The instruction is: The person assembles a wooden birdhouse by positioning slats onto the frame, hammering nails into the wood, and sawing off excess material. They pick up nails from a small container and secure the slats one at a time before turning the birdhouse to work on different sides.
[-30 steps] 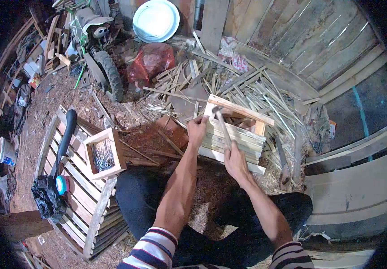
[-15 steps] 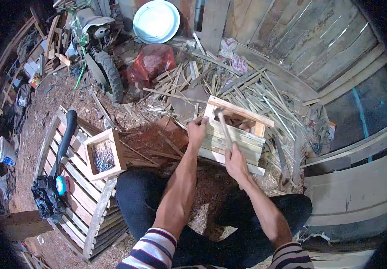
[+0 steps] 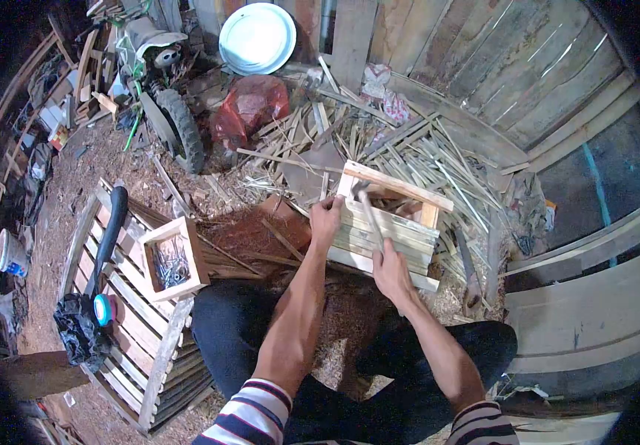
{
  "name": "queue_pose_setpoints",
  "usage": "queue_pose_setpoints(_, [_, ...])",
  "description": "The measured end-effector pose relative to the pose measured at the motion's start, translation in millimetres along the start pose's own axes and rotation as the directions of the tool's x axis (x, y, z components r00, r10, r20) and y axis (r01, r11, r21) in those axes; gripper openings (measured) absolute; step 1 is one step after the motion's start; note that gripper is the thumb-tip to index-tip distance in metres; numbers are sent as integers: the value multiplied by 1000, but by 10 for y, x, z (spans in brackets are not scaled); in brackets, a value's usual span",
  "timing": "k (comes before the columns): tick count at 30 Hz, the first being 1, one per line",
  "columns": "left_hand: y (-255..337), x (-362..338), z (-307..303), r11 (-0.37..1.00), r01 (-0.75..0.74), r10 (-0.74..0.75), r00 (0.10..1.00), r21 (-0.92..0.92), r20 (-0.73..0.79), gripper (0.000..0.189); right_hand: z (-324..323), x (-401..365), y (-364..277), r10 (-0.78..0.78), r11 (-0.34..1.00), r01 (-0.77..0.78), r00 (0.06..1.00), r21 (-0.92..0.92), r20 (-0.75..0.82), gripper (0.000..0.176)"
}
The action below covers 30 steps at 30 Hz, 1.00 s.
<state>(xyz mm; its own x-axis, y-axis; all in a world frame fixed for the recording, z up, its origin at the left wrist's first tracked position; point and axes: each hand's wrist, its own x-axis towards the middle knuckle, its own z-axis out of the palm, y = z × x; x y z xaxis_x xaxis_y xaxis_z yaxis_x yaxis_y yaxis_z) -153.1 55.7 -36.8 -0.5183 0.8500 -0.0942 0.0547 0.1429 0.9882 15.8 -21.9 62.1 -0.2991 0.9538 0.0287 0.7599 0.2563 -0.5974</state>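
Observation:
My right hand (image 3: 392, 273) is wrapped around the handle of a hammer (image 3: 370, 216). The hammer's head is over the left part of a small slatted wooden crate (image 3: 388, 245), close to its upper slats. Pale slats cover the near part of the crate, while an opening shows under the far rail. At the crate's left edge is my left hand (image 3: 326, 219), its fingers closed by the end of a slat. What those fingers pinch, if anything, is too small to tell.
A wooden box of nails (image 3: 172, 265) sits on a larger slatted wooden piece (image 3: 129, 308) to my left, along with a black-handled tool (image 3: 109, 233) and a blue-and-pink round object (image 3: 103, 310). Scrap sticks (image 3: 439, 163) lie beyond the crate. A motorbike wheel (image 3: 180, 130) stands farther off.
The hammer head has dipped slightly toward the crate. Both hands keep nearly the same place.

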Motion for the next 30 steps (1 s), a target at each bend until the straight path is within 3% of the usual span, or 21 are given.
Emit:
queue_pose_setpoints(2, [17,-25,-16,1000,0,1,1000,-4,10,41,-119,-76,-250,146,981,-134,987,140,-73,22])
queue_pose_setpoints(3, [76,-44,-24,1000,-14,14,1000,-16,14,41,-45,-79,-145,148,981,-137,987,137,-68,22])
queue_pose_setpoints(5, [175,-105,-53,1000,-7,7,1000,-19,24,41,115,-44,137,2,1000,-2,1000,-10,-11,22])
queue_pose_setpoints(7, [256,-103,-84,1000,-14,13,1000,28,21,40,-4,8,-9,35,999,-35,999,-2,12,22])
queue_pose_setpoints(9, [241,-155,-86,1000,-6,6,1000,10,14,39,-142,-35,-250,148,980,-146,989,137,-2,22])
queue_pose_setpoints(11, [212,-96,-60,999,49,-49,999,10,20,39,-65,-45,-176,107,985,-95,991,145,-80,22])
queue_pose_setpoints(13, [191,-92,-43,998,38,-38,999,54,1,38,83,-28,67,113,993,-111,992,-40,54,22])
queue_pose_setpoints(15, [118,-51,-43,998,23,-25,999,50,26,38,54,5,44,100,994,-98,994,-54,40,21])
queue_pose_setpoints(17, [115,-86,-52,999,46,-46,999,3,21,38,-121,-58,-247,179,977,-176,984,120,-13,22])
queue_pose_setpoints(19, [73,-55,-18,997,77,-76,997,-30,34,37,-102,-78,-174,180,972,-176,984,159,-8,22])
queue_pose_setpoints(21, [83,-49,-10,996,78,-76,996,-32,43,37,-1,-35,18,129,990,-130,991,48,37,22])
queue_pose_setpoints(23, [144,-72,-45,999,-31,30,999,27,12,37,-40,38,10,123,991,-123,992,58,-1,23])
queue_pose_setpoints(27, [165,-88,-39,999,33,-33,999,-14,9,36,-178,-76,-272,109,989,-102,992,103,-58,26])
queue_pose_setpoints(28, [154,-105,-33,999,30,-30,999,-16,10,36,-59,-43,-103,49,997,-50,999,60,17,27])
queue_pose_setpoints(30, [165,-85,-55,1000,19,-19,999,-5,27,36,30,-49,85,67,996,-68,998,62,16,30])
